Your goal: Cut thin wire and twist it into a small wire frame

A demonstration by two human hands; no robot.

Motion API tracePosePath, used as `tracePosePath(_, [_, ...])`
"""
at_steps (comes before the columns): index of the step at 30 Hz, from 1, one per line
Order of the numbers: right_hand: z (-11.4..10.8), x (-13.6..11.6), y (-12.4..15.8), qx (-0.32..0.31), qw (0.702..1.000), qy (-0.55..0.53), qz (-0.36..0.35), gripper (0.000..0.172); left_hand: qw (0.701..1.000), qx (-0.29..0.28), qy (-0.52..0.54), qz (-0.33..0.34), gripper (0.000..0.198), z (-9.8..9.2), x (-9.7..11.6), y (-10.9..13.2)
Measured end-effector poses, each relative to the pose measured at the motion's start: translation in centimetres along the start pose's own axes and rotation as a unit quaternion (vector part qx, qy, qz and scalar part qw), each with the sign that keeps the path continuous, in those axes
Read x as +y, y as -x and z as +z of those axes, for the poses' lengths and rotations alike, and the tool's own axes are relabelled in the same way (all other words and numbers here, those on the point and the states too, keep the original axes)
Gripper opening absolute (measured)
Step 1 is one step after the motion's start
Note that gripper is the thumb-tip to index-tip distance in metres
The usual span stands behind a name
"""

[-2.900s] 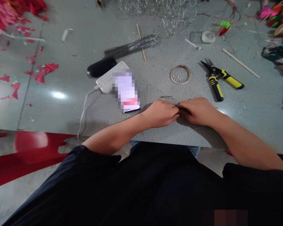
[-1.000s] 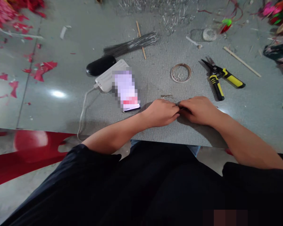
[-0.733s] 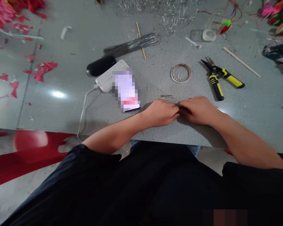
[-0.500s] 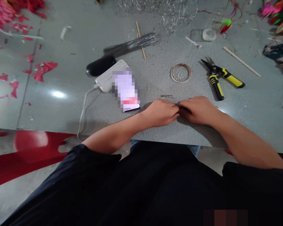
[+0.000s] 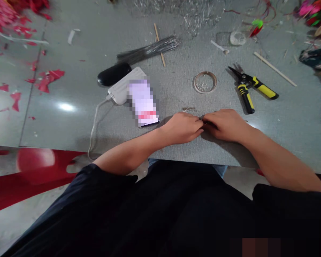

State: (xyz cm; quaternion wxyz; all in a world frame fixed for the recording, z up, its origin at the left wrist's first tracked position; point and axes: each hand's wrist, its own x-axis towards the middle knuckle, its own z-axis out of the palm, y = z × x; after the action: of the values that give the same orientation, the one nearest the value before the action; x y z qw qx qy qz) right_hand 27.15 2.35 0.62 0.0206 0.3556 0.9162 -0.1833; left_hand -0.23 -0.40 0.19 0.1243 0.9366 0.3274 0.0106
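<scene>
My left hand and my right hand rest on the grey table near its front edge, knuckles up and fingertips meeting. Both are closed in a pinch on a thin wire piece, whose small loop shows just beyond my left fingers. Most of the wire is hidden under the hands. Beyond them lies a flat tape ring, and yellow-handled cutters lie to the right of it.
A phone leans on a white power bank with a cable, next to a black case. A bundle of straight wires, wooden sticks, wire scraps and red paper scraps litter the far side. A red stool stands at my left.
Hardly anything differs; both hands stay pinched together at the same spot. The view has shifted a little.
</scene>
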Motion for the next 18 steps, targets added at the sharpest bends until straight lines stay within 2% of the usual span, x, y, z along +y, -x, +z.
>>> tracePosePath(10, [0.21,0.00,0.07,0.002,1.000,0.004,0.007,0.025,1.000,-0.002,-0.001,-0.005,0.034,-0.13,0.10,0.00])
tracePosePath(18, [0.45,0.21,0.00,0.005,1.000,-0.002,0.005,0.020,1.000,-0.010,-0.003,-0.007,0.033,-0.36,0.28,-0.02])
